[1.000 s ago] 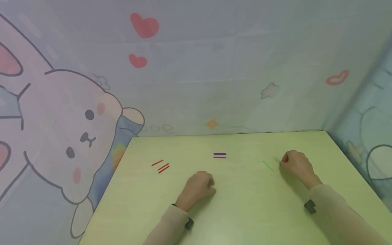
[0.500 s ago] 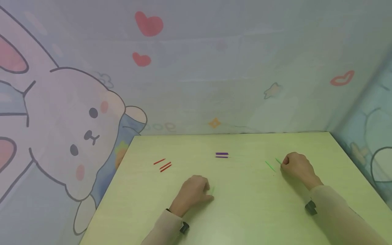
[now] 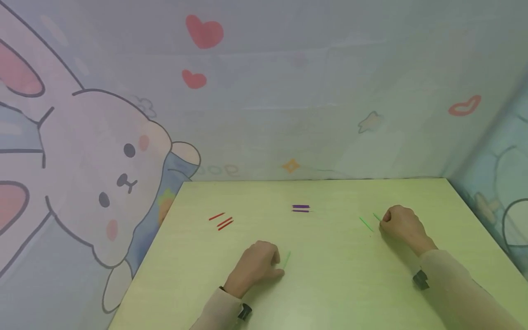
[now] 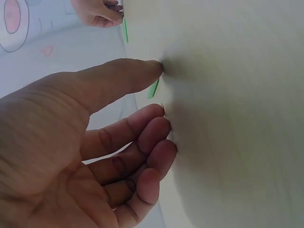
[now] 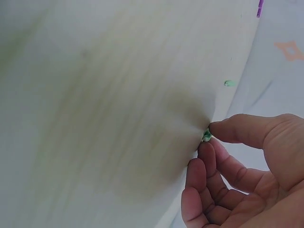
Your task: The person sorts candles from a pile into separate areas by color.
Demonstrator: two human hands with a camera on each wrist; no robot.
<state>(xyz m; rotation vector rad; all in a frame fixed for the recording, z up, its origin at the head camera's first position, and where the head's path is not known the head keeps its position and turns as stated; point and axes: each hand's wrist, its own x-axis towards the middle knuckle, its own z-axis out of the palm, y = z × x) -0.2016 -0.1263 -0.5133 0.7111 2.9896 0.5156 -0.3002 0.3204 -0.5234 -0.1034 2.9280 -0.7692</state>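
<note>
My right hand (image 3: 404,227) pinches a thin green stick (image 5: 207,136) between thumb and fingertips, at the right of the table. Just left of it lies another green stick (image 3: 366,224). A third green stick (image 3: 287,260) lies near the table's middle, beside the left hand (image 3: 253,267). That hand's thumb and bent fingers stand apart at the table surface, and the green stick (image 4: 153,89) shows past the thumb in the left wrist view. Nothing sits between its fingertips.
Several red sticks (image 3: 225,225) lie slanted at the left of the pale yellow table (image 3: 330,284). Purple sticks (image 3: 300,206) lie level at the back centre. A printed cloth wall (image 3: 264,133) rises behind the table's far edge.
The left hand has drawn back to the left and toward me, and the green stick beside it has come into sight. My right hand keeps its pinch in nearly the same spot.
</note>
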